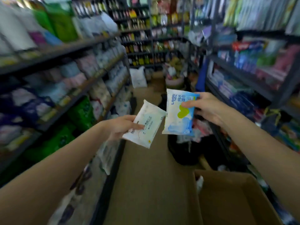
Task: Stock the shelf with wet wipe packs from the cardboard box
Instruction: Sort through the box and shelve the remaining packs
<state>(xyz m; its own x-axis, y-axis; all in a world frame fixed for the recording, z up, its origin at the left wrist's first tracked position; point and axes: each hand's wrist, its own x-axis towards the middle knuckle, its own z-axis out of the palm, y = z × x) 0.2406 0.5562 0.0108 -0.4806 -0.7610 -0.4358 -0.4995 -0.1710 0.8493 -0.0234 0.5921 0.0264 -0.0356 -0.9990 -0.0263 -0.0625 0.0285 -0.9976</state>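
Note:
My left hand (121, 127) holds a white wet wipe pack (148, 120) by its left edge, thumb on top, out over the aisle. Beside it my right hand (209, 109) pinches a blue and white wet wipe pack (176, 117) with a green heart shape by its right side. The two packs nearly touch at mid-frame. An open cardboard box (240, 197) sits low at the bottom right, under my right forearm; its inside looks brown, and a white pack edge (200, 181) shows at its left wall. The stocked shelf (90, 82) on the left is blurred.
Shelving racks packed with goods line both sides of a narrow aisle, the right rack (253, 82) close to my right arm. A black bag (186, 151) sits on the floor ahead of the box. More bags and a white sack (138, 77) stand at the aisle's far end.

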